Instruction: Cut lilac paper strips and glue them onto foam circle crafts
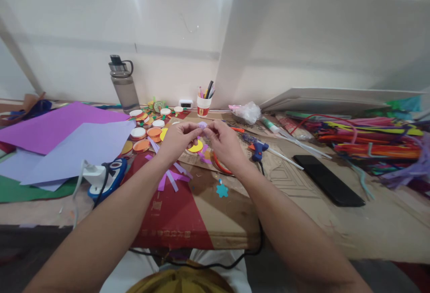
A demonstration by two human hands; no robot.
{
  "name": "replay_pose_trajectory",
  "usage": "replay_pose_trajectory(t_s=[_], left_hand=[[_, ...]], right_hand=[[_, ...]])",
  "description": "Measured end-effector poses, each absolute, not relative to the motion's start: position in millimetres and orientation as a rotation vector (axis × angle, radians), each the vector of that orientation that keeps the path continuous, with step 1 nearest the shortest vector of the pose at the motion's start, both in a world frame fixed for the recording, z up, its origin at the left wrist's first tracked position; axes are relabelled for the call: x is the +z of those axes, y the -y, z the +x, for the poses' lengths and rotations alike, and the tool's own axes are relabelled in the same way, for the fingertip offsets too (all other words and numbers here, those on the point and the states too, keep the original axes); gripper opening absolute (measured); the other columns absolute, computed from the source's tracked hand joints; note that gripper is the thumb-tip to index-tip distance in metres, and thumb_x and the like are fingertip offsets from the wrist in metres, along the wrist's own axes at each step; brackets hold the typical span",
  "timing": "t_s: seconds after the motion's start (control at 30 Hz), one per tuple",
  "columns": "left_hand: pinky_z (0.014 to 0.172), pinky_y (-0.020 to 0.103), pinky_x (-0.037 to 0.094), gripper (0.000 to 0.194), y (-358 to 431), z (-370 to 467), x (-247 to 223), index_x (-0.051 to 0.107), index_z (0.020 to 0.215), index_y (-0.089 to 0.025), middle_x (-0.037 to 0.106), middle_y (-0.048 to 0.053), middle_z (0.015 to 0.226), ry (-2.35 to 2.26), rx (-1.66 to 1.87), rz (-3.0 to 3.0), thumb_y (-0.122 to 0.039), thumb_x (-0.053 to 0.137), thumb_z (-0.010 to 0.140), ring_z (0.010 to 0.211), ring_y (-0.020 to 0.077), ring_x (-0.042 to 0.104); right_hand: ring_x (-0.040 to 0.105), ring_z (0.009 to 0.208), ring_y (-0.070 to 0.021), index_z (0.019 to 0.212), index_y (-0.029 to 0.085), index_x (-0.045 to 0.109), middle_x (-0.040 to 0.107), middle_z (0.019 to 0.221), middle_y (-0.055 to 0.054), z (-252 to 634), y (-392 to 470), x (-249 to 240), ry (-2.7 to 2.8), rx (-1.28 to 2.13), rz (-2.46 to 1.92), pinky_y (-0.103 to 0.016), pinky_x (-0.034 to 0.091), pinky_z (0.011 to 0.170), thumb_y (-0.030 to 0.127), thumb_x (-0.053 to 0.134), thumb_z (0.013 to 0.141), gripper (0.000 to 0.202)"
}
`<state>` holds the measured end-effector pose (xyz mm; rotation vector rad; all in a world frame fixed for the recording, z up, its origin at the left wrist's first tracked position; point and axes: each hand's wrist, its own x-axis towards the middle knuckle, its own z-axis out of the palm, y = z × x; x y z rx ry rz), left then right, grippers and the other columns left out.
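Observation:
My left hand (179,138) and my right hand (223,143) meet over the middle of the cardboard, fingertips pinched together. Between them shows a small piece of light purple paper (202,125), mostly hidden by the fingers. Below the hands lie a yellow disc (195,146) and purple paper scraps (205,155). Light and bright purple paper strips (172,178) spread out under my left forearm. Nearer to me is a blue paper star shape (222,190). A blue hot glue gun (258,150) rests to the right of my right hand.
Paper sheets (83,149) and a power strip (109,178) lie left. Round lidded tins (138,133), a water bottle (123,84) and a pen cup (204,105) stand behind. To the right are a black phone (327,180) and bundled pipe cleaners (369,143).

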<state>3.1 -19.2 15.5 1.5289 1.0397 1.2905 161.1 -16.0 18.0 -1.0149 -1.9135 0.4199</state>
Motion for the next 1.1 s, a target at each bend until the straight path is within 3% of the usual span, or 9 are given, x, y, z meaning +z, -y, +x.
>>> replay_pose_trajectory(t_s=[0.3, 0.53, 0.83, 1.1], left_hand=[[0.045, 0.021, 0.034, 0.022, 20.1, 4.2, 15.3, 0.069, 0.083, -0.015, 0.059, 0.000, 0.059, -1.019, 1.305, 1.536, -0.036, 0.065, 0.076, 0.047, 0.0066, 0.046], [0.045, 0.021, 0.035, 0.027, 24.6, 6.0, 19.7, 0.070, 0.084, -0.015, 0.065, 0.004, 0.070, -1.034, 1.306, 1.547, -0.040, 0.066, 0.075, 0.050, 0.0070, 0.049], [0.043, 0.020, 0.031, 0.031, 26.2, 5.3, 20.2, 0.071, 0.082, -0.014, 0.062, 0.003, 0.056, -1.140, 1.294, 1.611, -0.044, 0.064, 0.078, 0.044, 0.0068, 0.044], [0.043, 0.020, 0.031, 0.029, 20.5, 3.9, 15.0, 0.072, 0.081, -0.016, 0.059, 0.001, 0.055, -1.153, 1.380, 1.536, -0.043, 0.068, 0.073, 0.046, 0.0073, 0.045]], right_hand=[[0.052, 0.077, -0.0172, 0.080, 0.020, 0.054, 0.059, 0.082, -0.004, 162.4, 15.7, 17.9, 1.933, 0.400, -1.037, -0.031, 0.038, 0.070, 0.029, 0.047, 0.090, 0.015], [0.051, 0.077, -0.0172, 0.080, 0.020, 0.053, 0.059, 0.082, -0.004, 162.2, 17.5, 18.5, 1.943, 0.382, -1.049, -0.030, 0.037, 0.069, 0.027, 0.048, 0.090, 0.013], [0.050, 0.078, -0.0178, 0.078, 0.020, 0.051, 0.056, 0.081, -0.004, 162.1, 20.4, 21.7, 1.980, 0.367, -1.059, -0.031, 0.037, 0.069, 0.027, 0.046, 0.091, 0.016], [0.050, 0.090, -0.0218, 0.079, 0.020, 0.054, 0.056, 0.088, -0.007, 162.4, 19.0, 21.9, 1.985, 0.297, -1.014, -0.036, 0.039, 0.080, 0.024, 0.054, 0.086, 0.008]])
